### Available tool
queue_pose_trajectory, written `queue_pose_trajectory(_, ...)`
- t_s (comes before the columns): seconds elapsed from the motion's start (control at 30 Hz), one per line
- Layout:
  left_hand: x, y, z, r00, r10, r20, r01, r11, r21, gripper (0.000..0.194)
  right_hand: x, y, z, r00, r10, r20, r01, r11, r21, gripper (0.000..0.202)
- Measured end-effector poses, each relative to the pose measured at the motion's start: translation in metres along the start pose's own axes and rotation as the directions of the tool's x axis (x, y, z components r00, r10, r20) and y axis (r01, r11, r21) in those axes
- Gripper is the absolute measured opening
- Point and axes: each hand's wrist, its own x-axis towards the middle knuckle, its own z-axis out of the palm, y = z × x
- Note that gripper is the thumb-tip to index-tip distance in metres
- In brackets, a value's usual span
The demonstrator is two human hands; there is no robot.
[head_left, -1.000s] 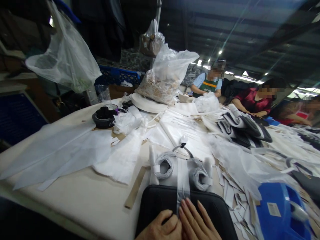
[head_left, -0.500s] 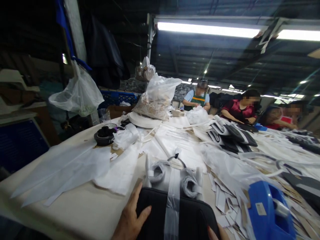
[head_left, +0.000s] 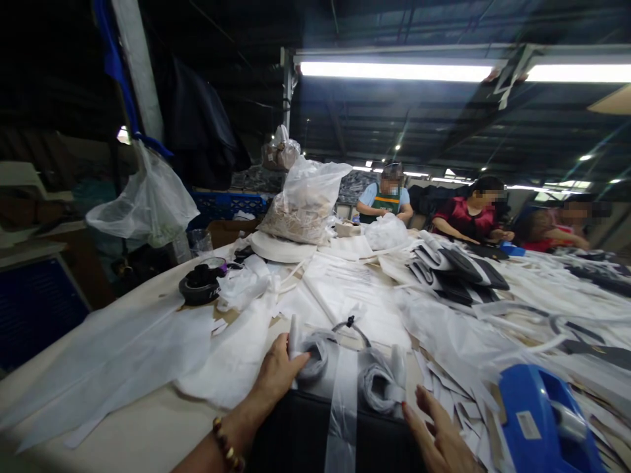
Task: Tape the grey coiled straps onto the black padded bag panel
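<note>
At table edge right in front of me sits the black bag (head_left: 305, 437), w/ a clear tape strip (head_left: 342, 401) running down its middle & two gray wrapped rolls (head_left: 315, 351) at its far end. My left hand (head_left: 276, 374) is half closed, fingers curled on the left roll, thumb against it. My right hand (head_left: 438, 433) is spread open, fingers loose, resting beside the right roll & gripping nothing. Blue tape dispenser (head_left: 542, 420) sits just right of that hand, paper scraps (head_left: 458, 394) between them.
</note>
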Motion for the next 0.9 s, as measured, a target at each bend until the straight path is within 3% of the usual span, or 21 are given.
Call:
queue_pose_trajectory(0.1, -0.005, 0.009, 0.006, 0.994, 0.112, 0.021, -0.114, 0.980, 0.165, 0.040, 0.014, 0.001, 0.010, 0.994, 0.050, 0.095, -0.045, 0.998, -0.049, 0.045)
queue_pose_trajectory(0.2, -0.008, 0.014, 0.014, 0.970, 0.215, 0.118, -0.241, 0.922, 0.304, 0.049, 0.017, 0.007, 0.025, 0.981, -0.080, 0.177, 0.100, 0.989, -0.107, 0.036)
queue_pose_trajectory(0.27, -0.008, 0.016, 0.018, 0.956, 0.231, 0.183, -0.284, 0.886, 0.365, 0.052, 0.015, 0.011, 0.031, 0.962, -0.151, 0.228, 0.183, 0.975, -0.129, 0.034)
queue_pose_trajectory(0.37, -0.004, 0.017, 0.017, 0.952, 0.205, 0.228, -0.286, 0.862, 0.419, 0.055, 0.011, 0.010, 0.032, 0.973, -0.102, 0.208, 0.129, 0.984, -0.123, 0.040)
queue_pose_trajectory(0.5, 0.001, 0.017, 0.007, 0.950, 0.178, 0.256, -0.276, 0.862, 0.425, 0.059, 0.016, -0.005, 0.023, 0.976, 0.148, 0.161, -0.149, 0.989, -0.007, 0.068)
queue_pose_trajectory(0.57, 0.005, 0.017, 0.005, 0.948, 0.177, 0.266, -0.279, 0.865, 0.418, 0.063, 0.022, -0.010, 0.019, 0.962, 0.217, 0.166, -0.227, 0.973, 0.047, 0.076)
queue_pose_trajectory(0.8, 0.010, 0.018, 0.008, 0.912, 0.131, 0.388, -0.247, 0.932, 0.266, 0.075, 0.036, -0.007, 0.014, 0.958, 0.103, 0.269, -0.123, 0.991, 0.057, 0.061)
queue_pose_trajectory(0.9, 0.009, 0.018, 0.009, 0.904, 0.115, 0.411, -0.220, 0.951, 0.218, 0.078, 0.034, -0.009, 0.022, 0.970, 0.066, 0.234, -0.079, 0.996, 0.050, 0.058)
